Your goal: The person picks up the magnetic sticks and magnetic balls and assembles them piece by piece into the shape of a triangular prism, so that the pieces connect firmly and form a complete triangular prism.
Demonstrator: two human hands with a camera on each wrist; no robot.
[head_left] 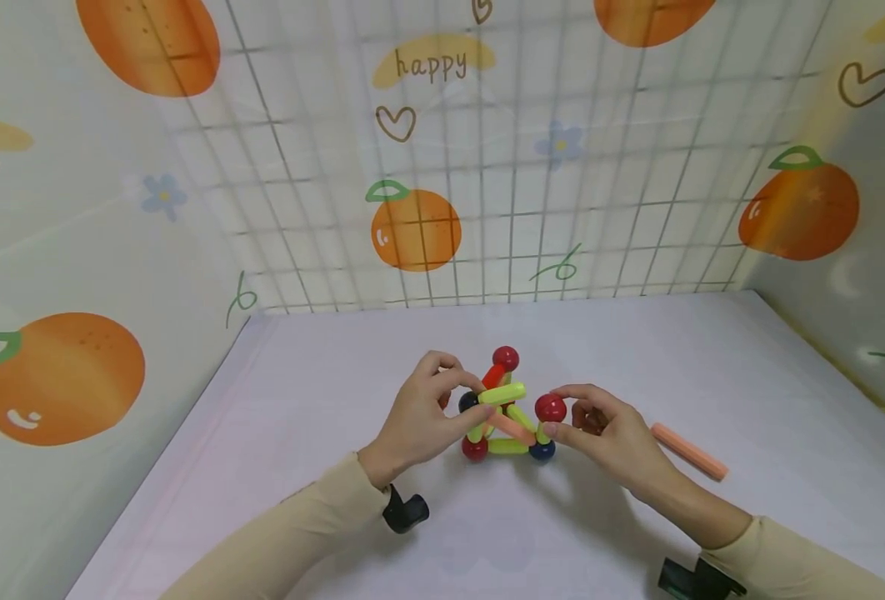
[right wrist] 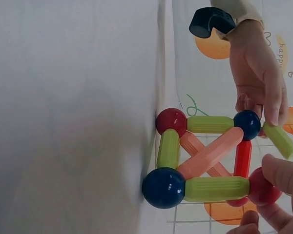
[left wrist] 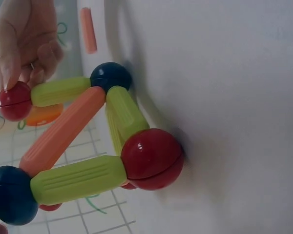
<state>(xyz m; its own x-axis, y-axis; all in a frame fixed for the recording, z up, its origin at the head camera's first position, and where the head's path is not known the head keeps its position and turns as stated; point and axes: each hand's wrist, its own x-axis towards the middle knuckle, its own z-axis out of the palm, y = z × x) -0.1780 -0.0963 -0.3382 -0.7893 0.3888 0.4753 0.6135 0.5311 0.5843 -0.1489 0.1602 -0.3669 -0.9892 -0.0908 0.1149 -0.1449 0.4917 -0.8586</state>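
A frame of coloured rods and balls stands on the table between the hands. My left hand (head_left: 420, 408) pinches a yellow-green rod (head_left: 504, 393) by its left end, right at the dark blue ball (right wrist: 247, 125) on the frame's upper corner. The rod's other end points free to the right. With thumb and index finger, my right hand (head_left: 611, 429) holds a red ball (head_left: 551, 408), which tops an upright yellow-green rod (left wrist: 61, 91). That rod rises from a lower blue ball (right wrist: 164, 188). A coral rod (left wrist: 63, 130) slants across this side, and another red ball (left wrist: 154, 158) sits at the base.
A loose coral rod (head_left: 688, 452) lies on the table (head_left: 337, 358), right of my right hand. The frame's far side carries a red ball (head_left: 506, 358) on a red rod (right wrist: 242, 158). Printed curtains (head_left: 307, 208) hang behind and beside the table.
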